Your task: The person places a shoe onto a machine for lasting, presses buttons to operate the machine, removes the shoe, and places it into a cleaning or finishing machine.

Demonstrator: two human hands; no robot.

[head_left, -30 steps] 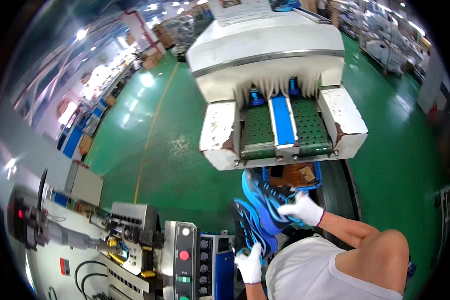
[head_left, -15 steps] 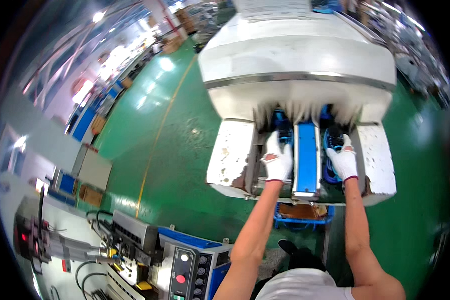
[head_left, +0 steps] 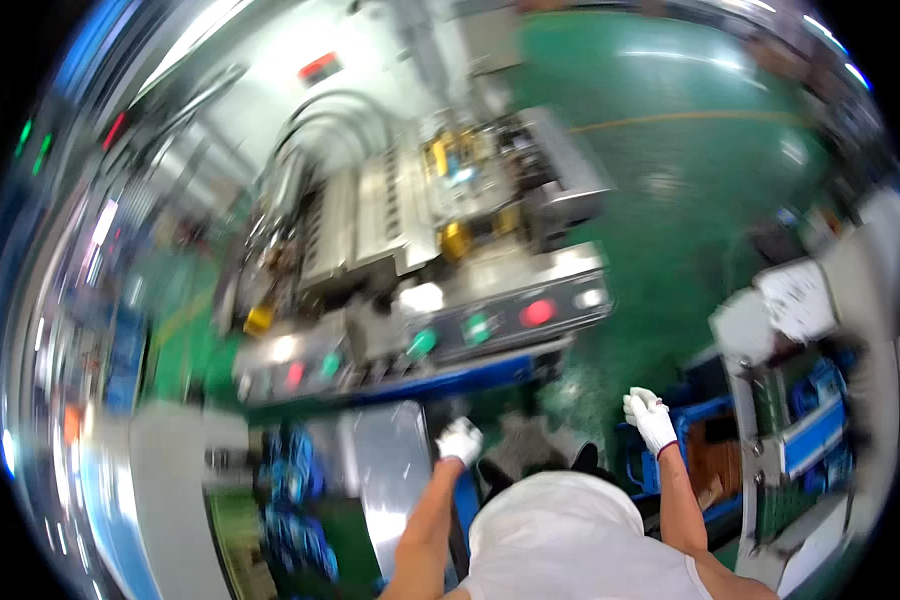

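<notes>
My left hand (head_left: 459, 440), in a white glove, hangs beside a shiny metal plate (head_left: 385, 470), low and left of my body. Motion smears its fingers, and I make out nothing in it. To the right, my right hand (head_left: 650, 418) is gloved too, its fingers curled with no object showing. It is nearest a blue crate (head_left: 705, 408) and the white machine (head_left: 745, 330). Two blue-and-dark shoes, one far (head_left: 822, 388) and one near (head_left: 820, 472), lie in that machine's lanes, on either side of a blue strip (head_left: 813, 437).
Ahead stands a metal machine with a button panel (head_left: 505, 325), cables and yellow parts. Blurred blue shoes (head_left: 295, 465) lie at the lower left, near a pale housing (head_left: 170, 465). Green floor (head_left: 670, 190) extends beyond.
My view has swung left, from the white machine to the button-panel machine. Both hands have come off the shoes in the white machine's lanes, which now appear at the right.
</notes>
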